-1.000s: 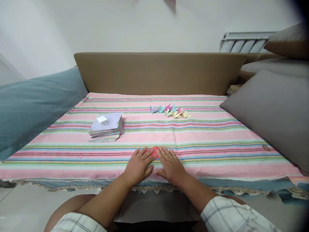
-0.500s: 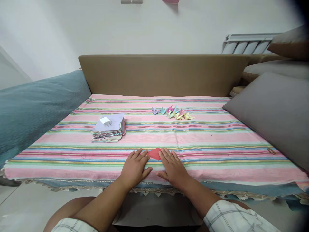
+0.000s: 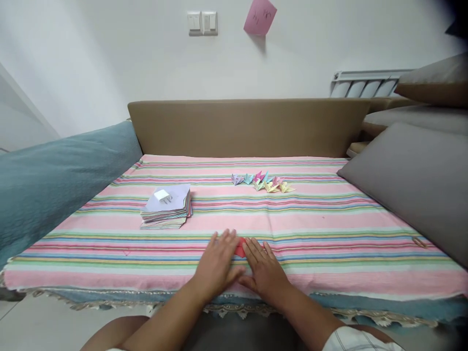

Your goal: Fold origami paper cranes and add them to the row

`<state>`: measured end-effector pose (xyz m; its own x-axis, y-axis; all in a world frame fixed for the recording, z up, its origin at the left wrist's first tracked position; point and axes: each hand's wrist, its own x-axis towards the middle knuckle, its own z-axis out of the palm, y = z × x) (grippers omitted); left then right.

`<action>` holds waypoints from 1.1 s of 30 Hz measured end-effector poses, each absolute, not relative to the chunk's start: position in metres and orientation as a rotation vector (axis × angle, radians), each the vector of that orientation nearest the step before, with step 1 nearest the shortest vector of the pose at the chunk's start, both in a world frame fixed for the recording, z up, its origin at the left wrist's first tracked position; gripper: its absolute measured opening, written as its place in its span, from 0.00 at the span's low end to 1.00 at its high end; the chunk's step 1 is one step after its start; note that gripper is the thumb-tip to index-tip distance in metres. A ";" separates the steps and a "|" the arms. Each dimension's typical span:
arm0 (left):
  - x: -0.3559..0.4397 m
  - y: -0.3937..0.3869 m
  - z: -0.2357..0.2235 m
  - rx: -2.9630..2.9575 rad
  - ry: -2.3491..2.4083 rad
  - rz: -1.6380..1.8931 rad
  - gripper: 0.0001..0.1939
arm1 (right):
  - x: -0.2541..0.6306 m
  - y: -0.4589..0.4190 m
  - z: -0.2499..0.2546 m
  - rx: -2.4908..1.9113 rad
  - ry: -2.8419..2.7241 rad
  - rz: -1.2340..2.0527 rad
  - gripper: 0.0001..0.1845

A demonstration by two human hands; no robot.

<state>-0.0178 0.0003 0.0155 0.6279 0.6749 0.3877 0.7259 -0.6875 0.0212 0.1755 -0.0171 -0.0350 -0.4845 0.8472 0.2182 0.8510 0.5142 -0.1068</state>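
A small folded piece of red paper (image 3: 240, 247) lies flat on the striped cloth near the front edge, mostly covered by my hands. My left hand (image 3: 217, 265) rests over its left part, fingers stretched out and slightly blurred. On its right side lies my right hand (image 3: 263, 269), fingers out straight and fingertips pressing the paper. The thumbs of both hands almost meet below it. Farther back sits a cluster of folded paper cranes (image 3: 260, 182) in purple, blue, pink, green and yellow.
To the left stands a stack of coloured paper sheets (image 3: 167, 209) with a white plug adapter (image 3: 163, 196) on top. The striped cloth (image 3: 329, 222) covers the seat. Grey cushions (image 3: 417, 180) border it on the right, a blue-covered armrest (image 3: 73, 170) on the left.
My left hand has slid right across the red paper, covering more of it. My right hand stays on the paper's right side. The camera view has tilted up, showing more wall.
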 end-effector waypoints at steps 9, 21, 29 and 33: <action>0.000 0.007 -0.014 -2.823 -1.136 -0.325 0.44 | 0.178 -0.018 -0.036 -1.447 -2.516 0.010 0.44; 0.004 0.005 -0.009 -2.839 -1.200 -0.272 0.47 | 0.203 -0.025 -0.027 -1.743 -2.331 -0.021 0.43; 0.005 0.004 -0.009 -2.836 -1.208 -0.231 0.45 | 0.175 -0.018 -0.014 -1.292 -2.334 -0.160 0.44; 0.005 0.005 -0.014 -2.826 -1.190 -0.236 0.36 | 0.147 -0.015 -0.022 -1.244 -2.398 -0.142 0.47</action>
